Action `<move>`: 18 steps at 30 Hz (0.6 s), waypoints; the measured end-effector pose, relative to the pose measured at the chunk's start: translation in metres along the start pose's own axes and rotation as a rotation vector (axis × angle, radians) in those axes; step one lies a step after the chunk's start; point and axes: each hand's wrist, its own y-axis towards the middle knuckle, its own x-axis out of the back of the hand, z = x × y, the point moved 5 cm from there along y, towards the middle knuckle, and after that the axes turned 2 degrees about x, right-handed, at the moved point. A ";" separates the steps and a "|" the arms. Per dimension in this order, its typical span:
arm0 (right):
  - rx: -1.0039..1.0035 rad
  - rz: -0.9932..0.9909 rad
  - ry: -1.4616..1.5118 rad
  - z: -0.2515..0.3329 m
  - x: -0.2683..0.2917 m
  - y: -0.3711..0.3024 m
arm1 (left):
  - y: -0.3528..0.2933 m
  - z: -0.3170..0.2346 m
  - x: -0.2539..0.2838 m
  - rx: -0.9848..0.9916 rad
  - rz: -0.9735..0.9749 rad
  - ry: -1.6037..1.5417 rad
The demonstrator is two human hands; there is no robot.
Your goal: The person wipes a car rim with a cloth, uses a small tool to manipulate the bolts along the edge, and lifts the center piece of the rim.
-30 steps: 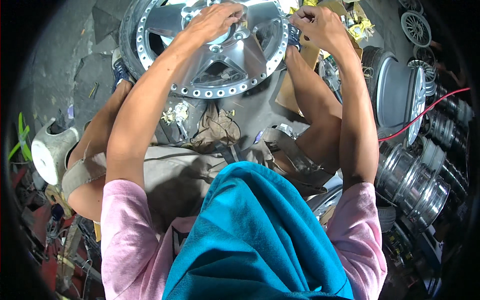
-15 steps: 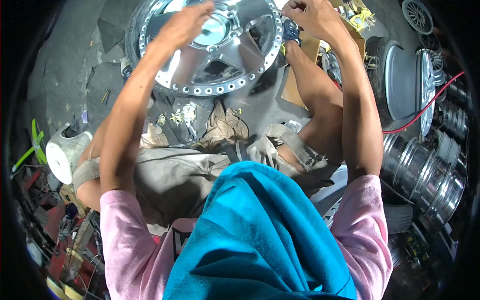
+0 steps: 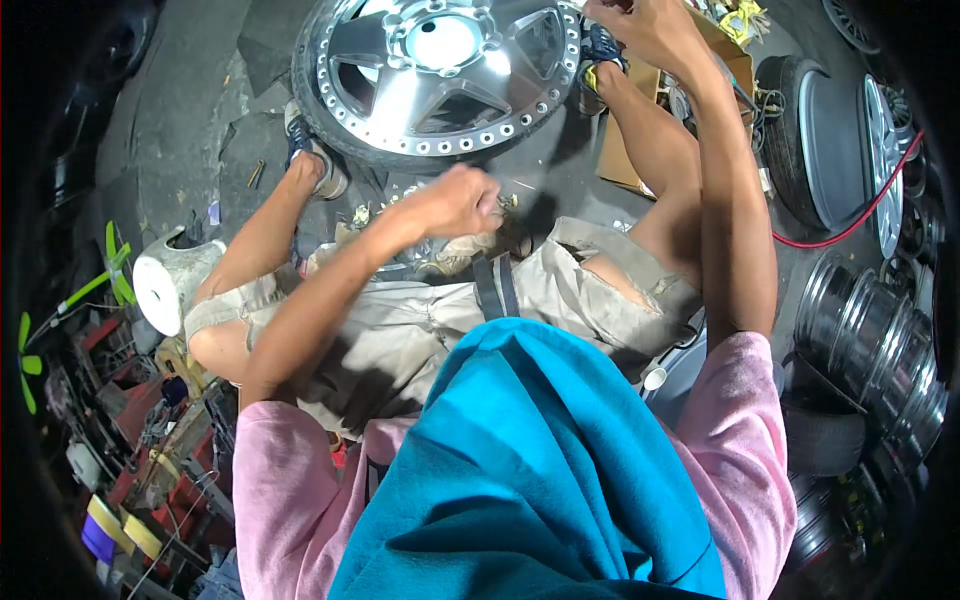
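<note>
A polished silver alloy wheel rim, ringed with small round holes and set in a dark tyre, stands tilted at the far middle between my feet. My left hand hangs above the floor on the near side of the wheel, apart from it. Its fingers are curled, a little blurred, and whatever may be in them is hidden. Beside the rim's right edge, at the top of the view, my right hand is closed in a pinch. I cannot make out what its fingertips hold.
An open cardboard box stands by my right foot. Further right are a tyre, a red hose and stacked chrome rim barrels. To the left are a white rounded object and cluttered tools. A beige cloth lies before me.
My left hand has left the wheel's face and come nearer, down toward my lap. My right hand stays by the rim's right edge. The whole view has shifted slightly.
</note>
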 end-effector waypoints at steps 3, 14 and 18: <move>-0.022 0.000 0.021 -0.007 0.002 -0.016 | -0.016 0.068 -0.056 0.130 0.024 0.049; -0.111 0.041 0.097 -0.043 -0.009 -0.033 | -0.045 0.302 -0.055 0.890 -0.188 0.101; -0.162 0.062 0.051 -0.053 -0.002 -0.042 | -0.039 0.271 -0.044 0.949 -0.481 0.343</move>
